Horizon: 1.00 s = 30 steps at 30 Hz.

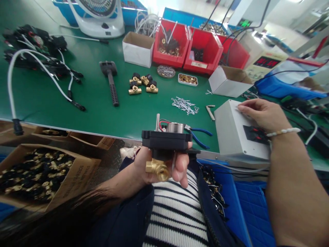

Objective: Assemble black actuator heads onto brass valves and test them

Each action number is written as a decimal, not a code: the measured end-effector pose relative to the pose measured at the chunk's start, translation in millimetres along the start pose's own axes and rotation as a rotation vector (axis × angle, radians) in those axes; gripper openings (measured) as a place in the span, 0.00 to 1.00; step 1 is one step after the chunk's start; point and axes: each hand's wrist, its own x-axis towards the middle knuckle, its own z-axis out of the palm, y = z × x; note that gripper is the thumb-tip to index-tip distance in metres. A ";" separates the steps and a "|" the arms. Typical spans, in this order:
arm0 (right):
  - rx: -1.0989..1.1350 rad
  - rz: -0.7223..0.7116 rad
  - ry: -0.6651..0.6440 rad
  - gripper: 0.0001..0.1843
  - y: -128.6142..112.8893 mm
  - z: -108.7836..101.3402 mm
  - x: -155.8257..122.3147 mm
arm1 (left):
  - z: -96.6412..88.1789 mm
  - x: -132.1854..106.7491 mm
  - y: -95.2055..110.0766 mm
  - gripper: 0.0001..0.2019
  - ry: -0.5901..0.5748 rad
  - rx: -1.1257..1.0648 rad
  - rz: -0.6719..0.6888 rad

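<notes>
My left hand (159, 168) is closed around a valve assembly (167, 142): a black plastic body with a brass fitting below and a silver cylinder and red wires on top. I hold it above my lap, at the bench's near edge. My right hand (262, 113) rests palm down on a grey box (231, 132) with red switches, fingers flat on its top. A beaded bracelet circles that wrist.
On the green bench lie blue-handled pliers (199, 135), a pile of wire clips (185, 104), several brass valves (142, 84), a black tool (111, 82), red bins (189, 46), white boxes and cabled parts. A cardboard box of brass parts (36, 173) sits lower left.
</notes>
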 end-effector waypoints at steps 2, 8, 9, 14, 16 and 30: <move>-0.033 -0.002 0.016 0.04 -0.1 0.2 2.4 | 2.1 -1.0 -0.2 0.11 0.034 0.046 0.010; -0.052 -0.020 0.039 0.02 0.2 -0.3 3.1 | 1.1 -3.3 0.7 0.18 0.015 0.091 0.021; -0.044 -0.024 0.042 0.03 -0.2 -0.3 2.0 | 0.3 -3.1 1.0 0.18 0.002 0.088 0.015; -0.012 -0.039 0.059 0.07 -4.1 -0.2 -3.4 | -0.1 -1.9 0.9 0.18 -0.014 0.105 0.016; -0.006 -0.047 0.064 0.09 -4.5 -0.2 -4.0 | 0.7 -1.9 0.1 0.17 -0.016 0.114 0.029; 0.019 -0.069 0.064 0.12 3.3 0.2 -0.3 | -0.8 4.6 0.9 0.18 0.038 0.047 -0.039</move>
